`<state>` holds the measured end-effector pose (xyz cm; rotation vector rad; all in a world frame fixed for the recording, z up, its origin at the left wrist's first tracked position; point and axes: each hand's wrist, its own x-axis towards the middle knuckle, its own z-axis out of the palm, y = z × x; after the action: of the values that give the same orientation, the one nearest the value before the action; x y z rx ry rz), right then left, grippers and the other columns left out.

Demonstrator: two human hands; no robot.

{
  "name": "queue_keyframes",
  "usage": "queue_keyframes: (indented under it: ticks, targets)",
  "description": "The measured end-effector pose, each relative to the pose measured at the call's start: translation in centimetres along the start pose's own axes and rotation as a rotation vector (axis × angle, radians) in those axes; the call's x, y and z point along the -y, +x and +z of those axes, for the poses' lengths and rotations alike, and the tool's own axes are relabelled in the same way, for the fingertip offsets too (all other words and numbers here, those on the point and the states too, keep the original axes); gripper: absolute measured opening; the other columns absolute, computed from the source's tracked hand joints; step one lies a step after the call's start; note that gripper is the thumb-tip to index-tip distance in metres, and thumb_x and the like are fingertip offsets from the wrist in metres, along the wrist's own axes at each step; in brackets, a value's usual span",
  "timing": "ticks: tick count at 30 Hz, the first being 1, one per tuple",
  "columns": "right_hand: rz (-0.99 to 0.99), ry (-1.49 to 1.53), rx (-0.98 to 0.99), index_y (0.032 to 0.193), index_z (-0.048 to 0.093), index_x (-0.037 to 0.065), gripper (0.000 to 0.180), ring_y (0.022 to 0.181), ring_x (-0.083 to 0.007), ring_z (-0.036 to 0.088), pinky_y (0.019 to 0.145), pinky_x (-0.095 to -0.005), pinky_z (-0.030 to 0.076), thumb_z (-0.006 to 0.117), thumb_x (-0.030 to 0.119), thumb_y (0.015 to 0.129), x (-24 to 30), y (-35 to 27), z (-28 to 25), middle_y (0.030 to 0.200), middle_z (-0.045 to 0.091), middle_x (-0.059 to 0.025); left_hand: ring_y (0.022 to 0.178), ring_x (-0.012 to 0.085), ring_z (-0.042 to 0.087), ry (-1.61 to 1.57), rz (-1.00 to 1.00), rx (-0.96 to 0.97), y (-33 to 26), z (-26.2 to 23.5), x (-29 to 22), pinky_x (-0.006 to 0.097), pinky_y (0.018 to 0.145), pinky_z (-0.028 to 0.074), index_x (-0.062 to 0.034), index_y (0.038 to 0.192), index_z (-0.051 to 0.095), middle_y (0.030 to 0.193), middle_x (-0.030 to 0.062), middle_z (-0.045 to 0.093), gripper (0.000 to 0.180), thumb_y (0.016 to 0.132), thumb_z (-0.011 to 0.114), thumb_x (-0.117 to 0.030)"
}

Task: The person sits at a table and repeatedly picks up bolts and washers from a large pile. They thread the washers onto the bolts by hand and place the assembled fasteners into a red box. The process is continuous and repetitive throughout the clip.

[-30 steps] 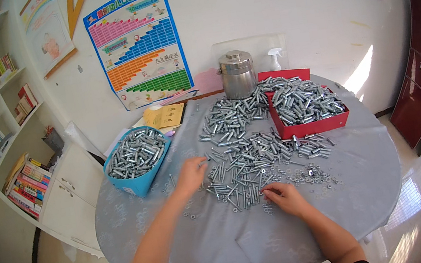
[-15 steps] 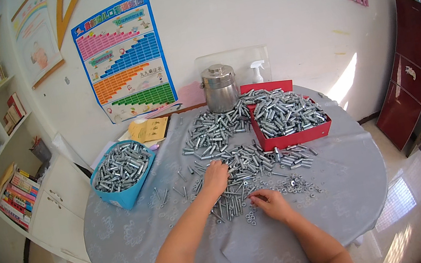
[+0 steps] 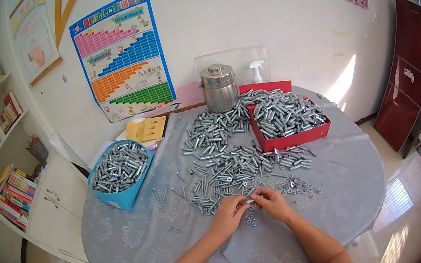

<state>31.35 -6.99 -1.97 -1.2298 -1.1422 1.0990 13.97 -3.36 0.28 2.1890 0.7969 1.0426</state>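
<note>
- Fastener (image 3: 249, 200), small and silvery, between the fingertips above the near edge of the scattered hardware; mostly hidden, so exact type impossible to tell.
- Left hand (image 3: 228, 216): thumb and fingers drawn in narrow at the fastener, apparently pinching its near side.
- Right hand (image 3: 271, 204): thumb and forefinger likewise closed close on it from the other side; fingertips of both nearly meeting.
- Handling, by judgement: light, rigid, hard to damage; smooth metal, perhaps slick, easily dropped or rolled. Best taken by the shank or outer rim, thumb against fingertip.
- Just below the fingers: short cluster of washers (image 3: 251, 220), flat on gray tablecloth (image 3: 317, 224).
- Beside the left hand: slim bolts (image 3: 205, 205), loosely heaped. Right of the right hand: scattered nuts (image 3: 303, 187).
- Beyond: spread of anchor sleeves (image 3: 242, 162), reaching back toward steel canister (image 3: 220, 92).
- Farther right: red box (image 3: 298, 137), heaped above its rim with similar metal pieces.
- Farther left: blue bin (image 3: 128, 199), also full of metal pieces.
- Behind: white spray bottle (image 3: 257, 73); on wall, blue-bordered poster (image 3: 126, 57).
</note>
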Motion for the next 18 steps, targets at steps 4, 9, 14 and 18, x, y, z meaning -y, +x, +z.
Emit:
queue_keyframes:
  ticks: [4, 9, 14, 18]
  targets:
    - [0.013, 0.144, -0.173, 0.097, 0.06, 0.002, 0.022, 0.062, -0.006, 0.051, 0.055, -0.0201, 0.042, 0.055, 0.022, 0.088, 0.4, 1.6, -2.5, 0.075, 0.059, -0.0003, 0.081, 0.0271, 0.055, 0.064, -0.053, -0.275, -2.7, -2.2, 1.0, 0.034, 0.075, 0.043, -0.0012, 0.09, 0.059, 0.087, 0.0112, 0.059, 0.016, 0.077, 0.062, -0.008]
    - [0.023, 0.256, -0.389, 0.098, 0.061, 0.003, 0.02, 0.062, -0.0071, 0.051, 0.054, -0.0208, 0.042, 0.055, 0.018, 0.086, 1.0, 7.2, -7.7, 0.078, 0.059, -0.0005, 0.082, 0.0282, 0.055, 0.201, -0.037, -0.464, -5.6, -2.9, 3.8, 0.035, 0.074, 0.043, -0.001, 0.087, 0.059, 0.087, 0.0117, 0.059, 0.012, 0.076, 0.06, -0.003]
    - [-0.276, -0.175, -0.601, 0.104, 0.061, 0.0, 0.029, 0.055, -0.0068, 0.044, 0.049, -0.0213, 0.035, 0.055, 0.006, 0.076, 2.9, 15.7, -13.5, 0.067, 0.054, 0.0002, 0.082, 0.0291, 0.054, 0.225, -0.002, -0.45, -4.7, -3.4, 3.7, 0.035, 0.073, 0.043, -0.0005, 0.086, 0.06, 0.086, 0.0121, 0.058, 0.012, 0.074, 0.06, -0.001]
    - [-0.399, -0.408, -0.674, 0.118, 0.053, 0.003, 0.045, 0.076, -0.0135, 0.055, 0.069, -0.0262, 0.044, 0.059, 0.012, 0.074, 4.0, 19.9, -16.4, 0.097, 0.061, -0.0109, 0.082, 0.0292, 0.053, 0.207, -0.007, -0.414, -4.7, -3.9, 4.2, 0.035, 0.073, 0.043, -0.0002, 0.086, 0.06, 0.087, 0.012, 0.058, 0.013, 0.073, 0.06, -0.001]
